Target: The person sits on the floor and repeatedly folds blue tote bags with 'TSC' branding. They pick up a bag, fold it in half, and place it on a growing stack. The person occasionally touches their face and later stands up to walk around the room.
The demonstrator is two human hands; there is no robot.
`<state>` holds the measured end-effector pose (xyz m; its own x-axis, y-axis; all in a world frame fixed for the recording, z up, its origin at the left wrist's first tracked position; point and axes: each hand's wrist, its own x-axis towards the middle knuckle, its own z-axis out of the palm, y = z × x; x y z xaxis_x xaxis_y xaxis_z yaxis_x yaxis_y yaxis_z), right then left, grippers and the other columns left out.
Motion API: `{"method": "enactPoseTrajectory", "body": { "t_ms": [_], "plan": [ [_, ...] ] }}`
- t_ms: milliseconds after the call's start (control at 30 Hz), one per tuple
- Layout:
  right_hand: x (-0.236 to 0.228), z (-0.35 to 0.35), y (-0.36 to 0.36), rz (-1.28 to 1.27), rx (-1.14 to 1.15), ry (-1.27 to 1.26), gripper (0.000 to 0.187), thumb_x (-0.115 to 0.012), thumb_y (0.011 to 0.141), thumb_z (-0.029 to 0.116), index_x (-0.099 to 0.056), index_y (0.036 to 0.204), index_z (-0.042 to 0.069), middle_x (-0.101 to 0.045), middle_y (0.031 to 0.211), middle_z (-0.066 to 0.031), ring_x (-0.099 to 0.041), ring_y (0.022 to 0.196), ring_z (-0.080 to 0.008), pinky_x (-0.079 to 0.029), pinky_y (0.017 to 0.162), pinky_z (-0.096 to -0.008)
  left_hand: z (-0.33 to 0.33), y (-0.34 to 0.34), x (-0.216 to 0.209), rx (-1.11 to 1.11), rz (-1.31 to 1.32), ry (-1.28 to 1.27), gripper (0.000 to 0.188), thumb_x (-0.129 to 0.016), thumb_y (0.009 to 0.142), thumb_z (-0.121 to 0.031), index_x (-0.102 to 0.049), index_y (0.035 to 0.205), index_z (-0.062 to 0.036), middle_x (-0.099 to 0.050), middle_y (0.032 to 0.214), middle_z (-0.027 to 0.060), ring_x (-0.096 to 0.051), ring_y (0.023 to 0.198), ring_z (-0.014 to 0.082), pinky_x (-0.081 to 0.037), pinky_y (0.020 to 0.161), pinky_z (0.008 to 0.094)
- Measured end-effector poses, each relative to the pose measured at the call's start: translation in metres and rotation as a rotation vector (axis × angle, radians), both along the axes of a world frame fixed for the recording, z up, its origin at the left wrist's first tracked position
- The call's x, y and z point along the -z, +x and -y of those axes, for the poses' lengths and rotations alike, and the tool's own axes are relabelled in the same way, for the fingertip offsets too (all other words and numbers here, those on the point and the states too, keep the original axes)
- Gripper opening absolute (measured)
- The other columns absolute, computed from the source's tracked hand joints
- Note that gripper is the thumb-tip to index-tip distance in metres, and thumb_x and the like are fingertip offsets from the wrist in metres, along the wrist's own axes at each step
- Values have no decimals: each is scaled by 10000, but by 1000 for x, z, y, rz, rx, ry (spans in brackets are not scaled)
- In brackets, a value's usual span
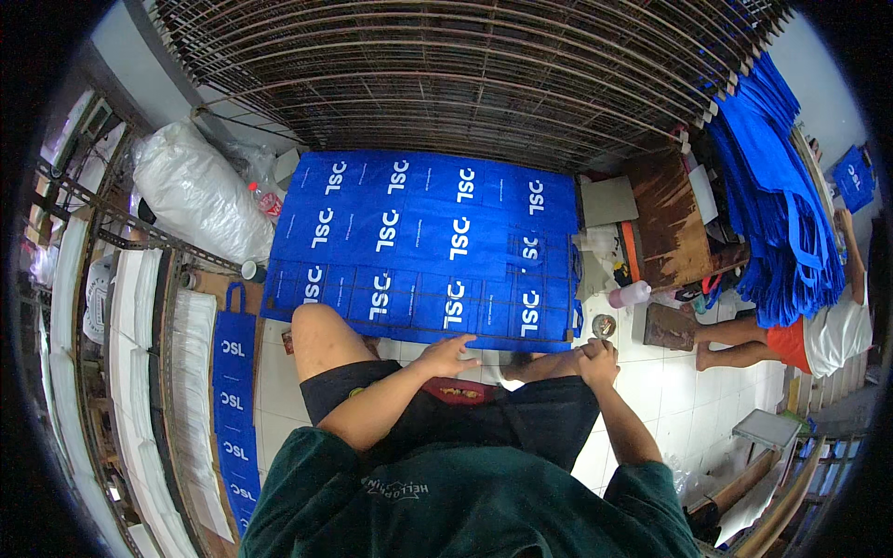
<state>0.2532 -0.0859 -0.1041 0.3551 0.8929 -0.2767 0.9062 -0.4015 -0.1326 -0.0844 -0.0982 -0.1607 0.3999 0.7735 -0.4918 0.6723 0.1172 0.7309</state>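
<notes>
Blue fabric bags (391,237) with white print lie flat in overlapping rows in front of me, under a wire rack. Just short of their near edge, over my lap, my left hand (448,358) is open. Its fingers are apart and slightly bent, and nothing shows in it. On my right knee rests my right hand (598,362), fingers curled closed; whatever is inside them, if anything, is hidden. Neither hand touches the bags.
Wire racks (465,74) rise behind the bags. A co-worker (833,335) stands at right beside hanging blue bags (767,186). A pink bottle (631,295), a glass jar (604,325) and a wooden box (665,223) are nearer. Stacked white sheets (135,353) and a plastic sack (200,191) stand left.
</notes>
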Motion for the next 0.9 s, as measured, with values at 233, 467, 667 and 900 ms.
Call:
{"method": "enactPoseTrajectory", "body": {
  "t_ms": [233,467,667,900],
  "plan": [
    [-3,-1,4,90,-26,-138,476,-596,726,418,-531,1140,192,-428,1237,-79,-353,1202,-272,-366,897,-526,3,3,7,148,-13,-56,729,-603,726,-531,-386,1294,-128,-553,1115,142,-511,1065,301,-393,904,383],
    [-7,-7,-2,91,-87,-135,456,-552,732,412,-532,1098,139,-445,1187,-109,-376,1166,-292,-378,863,-547,-5,-3,-6,112,3,-73,734,-603,723,-542,-394,1287,-120,-553,1115,167,-524,1047,313,-404,891,387],
    [-9,-9,-7,90,-98,-103,466,-591,711,403,-536,1098,149,-464,1173,-96,-391,1161,-282,-380,866,-550,-4,-39,10,13,28,-31,740,-615,735,-538,-381,1292,-110,-570,1088,155,-570,964,290,-461,814,387],
    [-5,-4,3,48,-56,-92,450,-590,715,406,-555,1087,154,-477,1156,-95,-399,1152,-283,-372,874,-541,-1,-67,-16,-112,-35,-93,726,-638,737,-500,-388,1287,-97,-576,1072,154,-574,943,271,-463,813,378]
  ]
}}
